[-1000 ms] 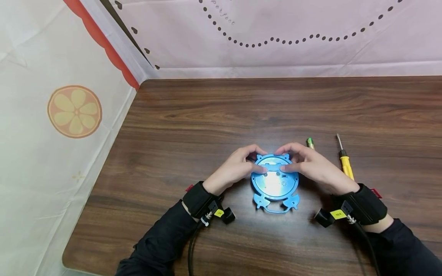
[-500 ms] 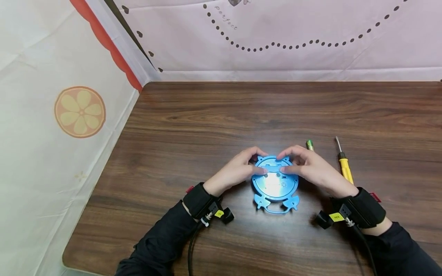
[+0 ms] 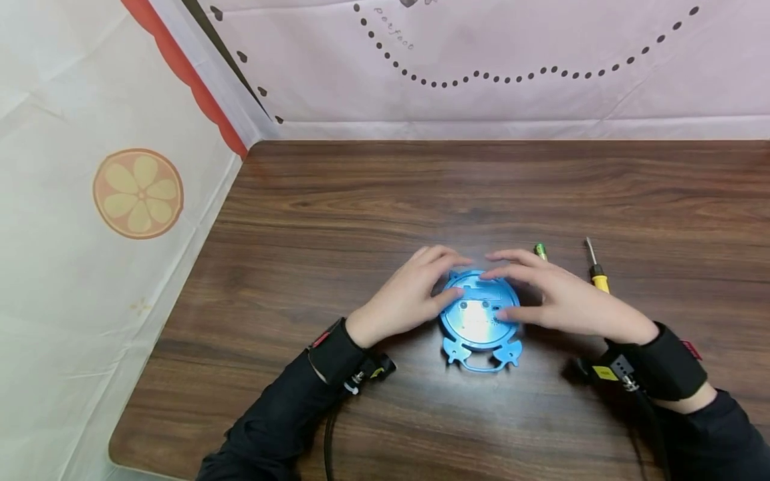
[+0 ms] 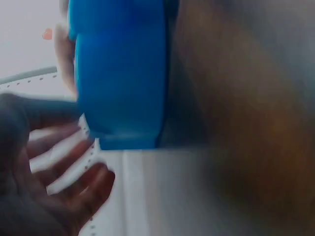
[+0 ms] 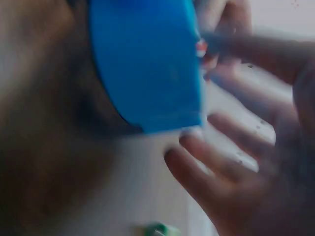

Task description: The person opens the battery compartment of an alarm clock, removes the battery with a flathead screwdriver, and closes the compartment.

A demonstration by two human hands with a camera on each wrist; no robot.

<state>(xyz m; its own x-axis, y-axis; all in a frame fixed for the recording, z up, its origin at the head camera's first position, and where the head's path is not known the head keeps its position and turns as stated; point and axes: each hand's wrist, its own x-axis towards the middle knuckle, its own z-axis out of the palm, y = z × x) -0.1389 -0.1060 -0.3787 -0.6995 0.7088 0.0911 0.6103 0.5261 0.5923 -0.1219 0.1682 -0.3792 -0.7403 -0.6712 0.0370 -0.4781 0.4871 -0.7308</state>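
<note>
A round blue alarm clock lies on the table with its back up, showing a battery cover near the top and two small knobs below. My left hand rests at its upper left, the thumb reaching over the back near the cover and the fingers loosely bent past the top edge. At the right side, my right hand has its fingers spread over the clock's upper rim, with the thumb at the back. In both wrist views the thick blue side of the clock shows beside loosely extended fingers.
Just behind the right hand lies a green battery. A screwdriver with a yellow handle lies to its right, partly hidden by the right hand. White patterned cloth borders the wooden table at the back and left.
Both thumbs were pressing on the battery cover. Now the right hand has spread its fingers and drawn back to the right, and the left fingers have loosened and lifted slightly. The clock stays in place.
</note>
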